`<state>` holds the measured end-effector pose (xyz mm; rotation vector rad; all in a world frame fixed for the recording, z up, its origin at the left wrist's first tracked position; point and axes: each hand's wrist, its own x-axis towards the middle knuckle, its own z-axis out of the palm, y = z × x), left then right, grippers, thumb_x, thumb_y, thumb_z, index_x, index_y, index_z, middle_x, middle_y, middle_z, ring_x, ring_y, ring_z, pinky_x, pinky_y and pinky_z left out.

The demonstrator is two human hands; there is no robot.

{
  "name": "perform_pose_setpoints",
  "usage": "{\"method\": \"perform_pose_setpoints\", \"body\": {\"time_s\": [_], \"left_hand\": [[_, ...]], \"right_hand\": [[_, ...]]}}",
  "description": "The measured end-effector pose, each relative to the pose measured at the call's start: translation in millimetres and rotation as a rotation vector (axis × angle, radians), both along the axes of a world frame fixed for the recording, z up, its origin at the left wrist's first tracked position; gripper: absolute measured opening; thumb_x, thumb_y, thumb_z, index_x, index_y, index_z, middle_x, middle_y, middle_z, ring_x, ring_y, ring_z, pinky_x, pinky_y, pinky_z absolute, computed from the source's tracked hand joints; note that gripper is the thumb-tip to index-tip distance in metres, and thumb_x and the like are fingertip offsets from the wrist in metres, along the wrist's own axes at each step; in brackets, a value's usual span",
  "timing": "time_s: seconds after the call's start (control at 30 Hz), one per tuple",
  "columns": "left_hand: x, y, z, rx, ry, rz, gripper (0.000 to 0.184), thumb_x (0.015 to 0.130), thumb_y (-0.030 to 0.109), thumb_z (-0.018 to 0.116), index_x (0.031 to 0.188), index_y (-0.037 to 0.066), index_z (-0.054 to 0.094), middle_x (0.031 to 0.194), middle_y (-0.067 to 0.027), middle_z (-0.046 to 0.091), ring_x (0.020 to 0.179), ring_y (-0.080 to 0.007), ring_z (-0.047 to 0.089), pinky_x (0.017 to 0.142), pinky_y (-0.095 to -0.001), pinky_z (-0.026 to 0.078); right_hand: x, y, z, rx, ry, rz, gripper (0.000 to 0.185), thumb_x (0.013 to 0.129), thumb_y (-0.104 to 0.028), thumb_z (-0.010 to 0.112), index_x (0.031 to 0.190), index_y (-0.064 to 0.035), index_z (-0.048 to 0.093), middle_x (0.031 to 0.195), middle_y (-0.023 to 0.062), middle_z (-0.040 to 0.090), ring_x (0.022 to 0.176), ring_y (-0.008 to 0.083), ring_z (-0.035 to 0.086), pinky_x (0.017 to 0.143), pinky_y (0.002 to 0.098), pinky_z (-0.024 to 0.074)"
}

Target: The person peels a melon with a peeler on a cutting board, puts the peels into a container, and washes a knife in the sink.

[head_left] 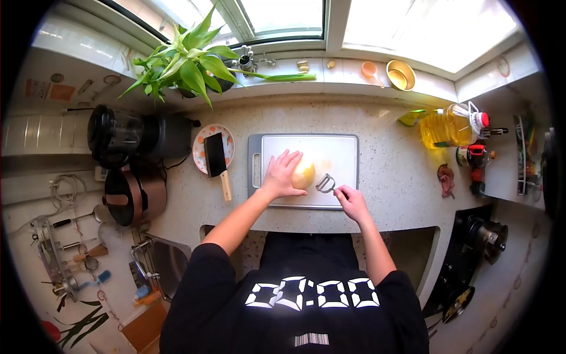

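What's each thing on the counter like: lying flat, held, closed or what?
White rectangular cutting board with grey edges: flat on the speckled pale counter.
Round pale-yellow produce: on the board, held by the left hand.
Metal Y-shaped peeler: in the right hand, apart from the produce.
Dark-bladed, wooden-handled cleaver: lying across the round patterned plate, handle past the rim.
Clear plastic bottle of yellow oil: red cap on.

glossy metal peeler (323, 182), smooth plastic cutting board (346, 154), wooden cleaver handle (226, 186), matt cloth shirt (265, 323)
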<state>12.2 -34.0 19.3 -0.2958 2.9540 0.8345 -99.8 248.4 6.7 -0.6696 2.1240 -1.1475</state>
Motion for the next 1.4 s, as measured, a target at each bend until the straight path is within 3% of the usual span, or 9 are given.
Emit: {"method": "perform_pose_setpoints", "body": {"time_s": [0.07, 0.23, 0.37, 0.7, 0.87, 0.97, 1.17, 1.27, 1.4], "left_hand": [[-0.8, 4.2, -8.8, -0.033, 0.109, 0.006, 0.109, 0.056, 0.050, 0.093, 0.150, 0.013, 0.052, 0.158, -0.0140, 0.045, 0.146, -0.0424, 0.041, 0.116, -0.0619, 0.037], [-2.9, -1.1, -14.6, -0.037, 0.253, -0.010, 0.102, 0.054, 0.045, 0.095, 0.143, 0.012, 0.058, 0.149, -0.0172, 0.052, 0.137, -0.0409, 0.051, 0.113, -0.0518, 0.044], [-3.1, -5.0, -13.5, -0.010, 0.297, -0.037, 0.097, 0.054, 0.044, 0.094, 0.138, 0.008, 0.062, 0.142, -0.0165, 0.058, 0.131, -0.0404, 0.056, 0.111, -0.0492, 0.047], [-8.4, -13.6, -15.7, 0.059, 0.394, -0.057, 0.094, 0.052, 0.040, 0.093, 0.131, 0.001, 0.063, 0.134, -0.0163, 0.064, 0.124, -0.0388, 0.061, 0.107, -0.0481, 0.050], [-10.7, -12.2, -14.1, 0.056, 0.398, -0.087, 0.090, 0.052, 0.042, 0.092, 0.129, 0.003, 0.064, 0.134, -0.0159, 0.064, 0.124, -0.0382, 0.061, 0.106, -0.0494, 0.049], [-10.9, -10.2, -14.7, 0.039, 0.386, -0.091, 0.088, 0.052, 0.042, 0.092, 0.127, 0.004, 0.065, 0.133, -0.0155, 0.065, 0.124, -0.0382, 0.061, 0.106, -0.0497, 0.049], [-13.3, -8.2, -15.4, 0.035, 0.387, -0.091, 0.087, 0.053, 0.043, 0.091, 0.127, 0.005, 0.065, 0.134, -0.0152, 0.065, 0.125, -0.0387, 0.060, 0.107, -0.0496, 0.048], [-4.3, -13.9, -21.4, 0.068, 0.396, -0.084, 0.086, 0.058, 0.045, 0.091, 0.129, 0.004, 0.064, 0.135, -0.0162, 0.065, 0.126, -0.0400, 0.060, 0.110, -0.0495, 0.048], [-0.1, -14.0, -23.9, 0.054, 0.399, -0.061, 0.086, 0.060, 0.046, 0.091, 0.129, 0.003, 0.063, 0.136, -0.0170, 0.064, 0.128, -0.0408, 0.059, 0.111, -0.0494, 0.047]], "right_hand": [[-8.2, -13.7, 2.6, -0.008, 0.023, 0.068, 0.028, 0.101, -0.027, 0.066, 0.094, -0.0008, 0.071, 0.065, 0.0080, 0.061, 0.060, 0.0144, 0.055, 0.058, 0.0334, 0.0455], [-34.7, -51.4, 17.7, 0.160, 0.138, 0.228, 0.042, 0.097, -0.049, 0.066, 0.085, -0.0094, 0.072, 0.069, 0.0128, 0.067, 0.063, 0.0333, 0.064, 0.059, 0.0435, 0.0492], [-51.6, -75.4, 18.2, 0.222, 0.219, 0.391, 0.048, 0.096, -0.053, 0.065, 0.078, -0.0078, 0.068, 0.067, 0.0142, 0.065, 0.065, 0.0356, 0.065, 0.060, 0.0454, 0.0497], [-61.5, -103.4, 22.3, 0.317, 0.316, 0.559, 0.058, 0.095, -0.063, 0.059, 0.075, -0.0105, 0.071, 0.071, 0.0135, 0.069, 0.073, 0.0348, 0.070, 0.067, 0.0459, 0.0551], [-68.6, -98.2, 15.9, 0.374, 0.303, 0.630, 0.061, 0.096, -0.067, 0.056, 0.076, -0.0116, 0.072, 0.071, 0.0125, 0.069, 0.074, 0.0346, 0.070, 0.067, 0.0455, 0.0550], [-70.6, -88.8, 1.8, 0.319, 0.237, 0.581, 0.059, 0.095, -0.067, 0.059, 0.073, -0.0117, 0.066, 0.066, 0.0140, 0.065, 0.066, 0.0368, 0.065, 0.063, 0.0467, 0.0515], [-74.9, -75.6, -21.7, 0.237, 0.202, 0.533, 0.057, 0.095, -0.065, 0.061, 0.073, -0.0123, 0.067, 0.067, 0.0136, 0.065, 0.066, 0.0365, 0.065, 0.062, 0.0470, 0.0508], [-99.1, -45.4, -41.1, 0.507, 0.300, 0.628, 0.056, 0.094, -0.064, 0.062, 0.074, -0.0118, 0.069, 0.068, 0.0139, 0.066, 0.067, 0.0368, 0.065, 0.062, 0.0478, 0.0505], [-93.9, -24.1, -33.3, 0.415, 0.145, 0.440, 0.057, 0.095, -0.064, 0.061, 0.077, -0.0103, 0.071, 0.070, 0.0144, 0.067, 0.068, 0.0363, 0.066, 0.062, 0.0459, 0.0506]]}}
